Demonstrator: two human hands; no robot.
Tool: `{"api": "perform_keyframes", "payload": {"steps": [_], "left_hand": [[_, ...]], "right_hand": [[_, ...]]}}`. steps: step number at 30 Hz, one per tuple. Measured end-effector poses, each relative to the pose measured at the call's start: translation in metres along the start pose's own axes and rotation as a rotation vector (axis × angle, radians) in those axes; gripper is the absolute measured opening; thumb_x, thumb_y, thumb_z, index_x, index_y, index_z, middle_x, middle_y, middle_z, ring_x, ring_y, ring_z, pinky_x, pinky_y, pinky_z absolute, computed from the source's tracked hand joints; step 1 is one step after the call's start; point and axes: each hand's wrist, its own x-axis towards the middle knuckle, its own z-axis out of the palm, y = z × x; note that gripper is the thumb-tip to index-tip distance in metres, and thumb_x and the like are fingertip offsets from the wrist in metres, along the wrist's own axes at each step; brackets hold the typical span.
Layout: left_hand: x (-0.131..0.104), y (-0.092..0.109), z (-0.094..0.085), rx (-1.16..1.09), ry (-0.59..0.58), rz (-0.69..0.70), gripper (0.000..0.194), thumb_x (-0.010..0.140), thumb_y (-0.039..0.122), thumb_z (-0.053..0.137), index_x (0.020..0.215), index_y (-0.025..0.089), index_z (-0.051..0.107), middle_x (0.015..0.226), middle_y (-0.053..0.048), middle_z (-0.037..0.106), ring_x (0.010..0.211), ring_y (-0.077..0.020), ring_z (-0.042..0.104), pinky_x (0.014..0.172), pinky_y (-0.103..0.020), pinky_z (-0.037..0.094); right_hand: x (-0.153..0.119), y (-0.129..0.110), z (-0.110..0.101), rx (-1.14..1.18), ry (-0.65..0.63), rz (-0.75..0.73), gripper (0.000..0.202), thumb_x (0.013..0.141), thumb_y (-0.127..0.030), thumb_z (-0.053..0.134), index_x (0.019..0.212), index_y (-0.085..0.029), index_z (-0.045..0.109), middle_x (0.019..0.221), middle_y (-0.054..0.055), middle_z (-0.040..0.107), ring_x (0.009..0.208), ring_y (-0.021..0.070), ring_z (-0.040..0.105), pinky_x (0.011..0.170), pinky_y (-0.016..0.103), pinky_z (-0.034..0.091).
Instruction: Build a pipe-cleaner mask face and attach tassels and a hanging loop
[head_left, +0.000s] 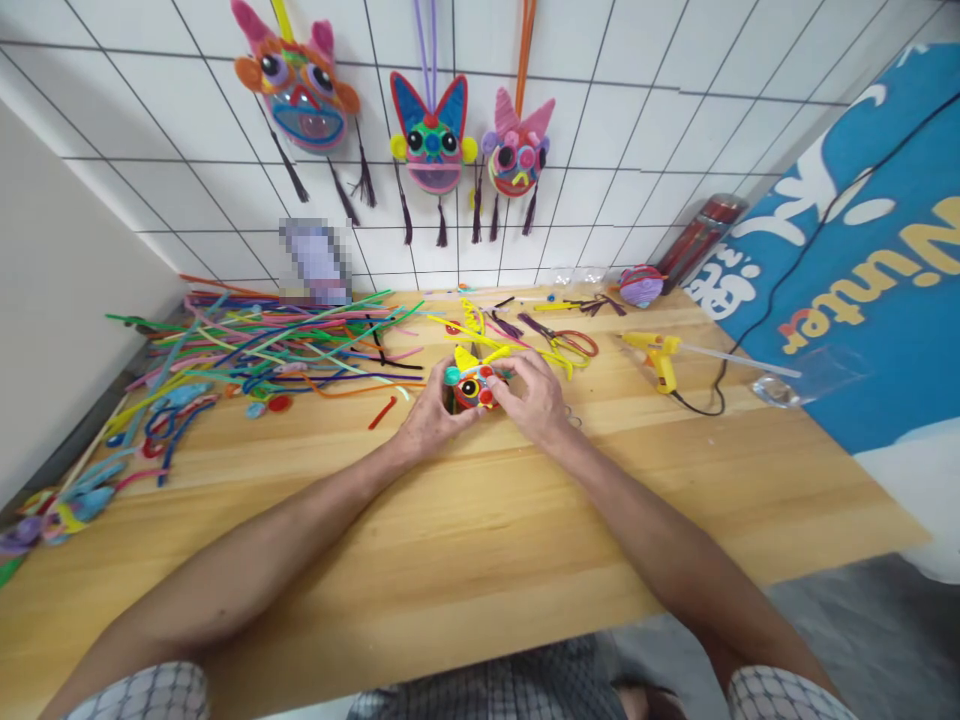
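Note:
Between both hands, just above the wooden table [450, 540], is a small colourful pipe-cleaner mask [470, 390] with yellow ears, a round yellow-and-black eye and red dots. My left hand [429, 412] is closed around its left side, thumb at the lower edge. On the right side, my right hand [536, 400] grips it, with fingertips over the red dots on its front. The right part of the mask is hidden behind those fingers. Yellow pipe cleaners [474, 318] lie just behind the mask, and scissors [574, 343] with orange handles rest to the right of them.
Loose pipe cleaners [277, 335] pile up at the back left. A yellow glue gun [660, 360] with a black cord lies right, near a purple yarn-like ball [641, 286] and a red flask [705, 235]. Finished masks [433, 145] hang on the tiled wall.

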Motion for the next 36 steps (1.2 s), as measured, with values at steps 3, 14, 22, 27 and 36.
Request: {"api": "perform_keyframes", "payload": {"steps": [3,14,22,27,36], "left_hand": [[0.000,0.004,0.000,0.037,-0.006,-0.016,0.084,0.079,0.040,0.086,0.150,0.022,0.043,0.138,-0.014,0.061,0.128,-0.0315,0.063,0.114,-0.052,0.049],[0.000,0.009,0.000,0.036,-0.009,-0.013,0.080,0.080,0.036,0.085,0.148,0.024,0.044,0.139,-0.013,0.061,0.127,-0.0295,0.063,0.114,-0.049,0.049],[0.001,0.006,0.001,0.030,0.005,0.040,0.080,0.079,0.036,0.086,0.147,0.025,0.046,0.137,-0.011,0.062,0.126,-0.0290,0.063,0.113,-0.048,0.050],[0.001,0.005,0.002,0.018,-0.004,0.017,0.083,0.079,0.035,0.086,0.149,0.025,0.043,0.138,-0.012,0.061,0.127,-0.0292,0.062,0.114,-0.049,0.049],[0.001,0.006,0.001,0.026,-0.015,0.024,0.080,0.080,0.034,0.083,0.149,0.023,0.044,0.138,-0.013,0.061,0.128,-0.0294,0.062,0.113,-0.048,0.049]], "right_hand": [[0.000,-0.001,0.001,0.005,-0.012,0.005,0.008,0.093,-0.025,0.068,0.100,-0.024,0.073,0.100,0.006,0.074,0.098,0.0240,0.069,0.091,0.041,0.056],[0.003,-0.003,-0.002,-0.071,-0.049,-0.030,0.018,0.094,-0.023,0.066,0.110,-0.024,0.074,0.105,0.007,0.075,0.101,0.0249,0.069,0.092,0.041,0.055],[0.005,-0.005,-0.003,-0.135,-0.055,-0.157,0.015,0.098,-0.020,0.062,0.098,-0.025,0.076,0.098,0.005,0.075,0.097,0.0232,0.068,0.090,0.041,0.052],[0.002,-0.003,-0.001,-0.246,-0.077,-0.198,0.018,0.100,-0.019,0.060,0.101,-0.025,0.077,0.098,0.006,0.075,0.095,0.0232,0.066,0.086,0.040,0.050],[0.003,-0.016,-0.007,-0.365,-0.123,-0.258,0.020,0.099,-0.016,0.058,0.106,-0.023,0.075,0.103,0.009,0.073,0.097,0.0261,0.062,0.084,0.041,0.046]]}}
